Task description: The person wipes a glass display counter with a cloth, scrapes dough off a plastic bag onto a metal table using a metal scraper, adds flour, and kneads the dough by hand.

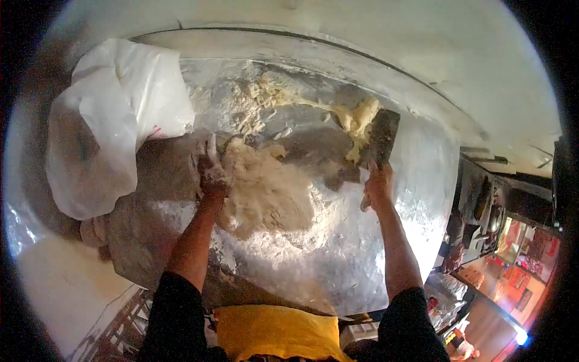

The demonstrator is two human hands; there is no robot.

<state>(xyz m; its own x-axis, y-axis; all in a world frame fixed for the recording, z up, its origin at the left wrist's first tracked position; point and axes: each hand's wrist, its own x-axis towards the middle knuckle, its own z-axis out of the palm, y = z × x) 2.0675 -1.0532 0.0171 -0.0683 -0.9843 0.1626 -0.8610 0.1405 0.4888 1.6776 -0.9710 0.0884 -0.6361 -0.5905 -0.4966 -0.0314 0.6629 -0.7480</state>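
Observation:
A large floury mound of dough [265, 187] lies in the middle of the metal worktop [350, 259]. At its left edge is my left hand [212, 174], coated in flour, with its fingers stretched forward and apart. My right hand [379, 188] is closed around the handle of a dough scraper [383, 134] with a broad, dark, flat blade. Sticky yellowish dough [360, 117] clings beside the blade and trails left across the top. Crumbly dough bits [253, 102] are spread farther back.
A bulky white plastic bag [145, 90] stands at the back left of the worktop. A pale wall [386, 36] runs behind. Yellow cloth [277, 332] shows at the front edge. Shelves and a lit room are at the far right, with another person [464, 347] low down.

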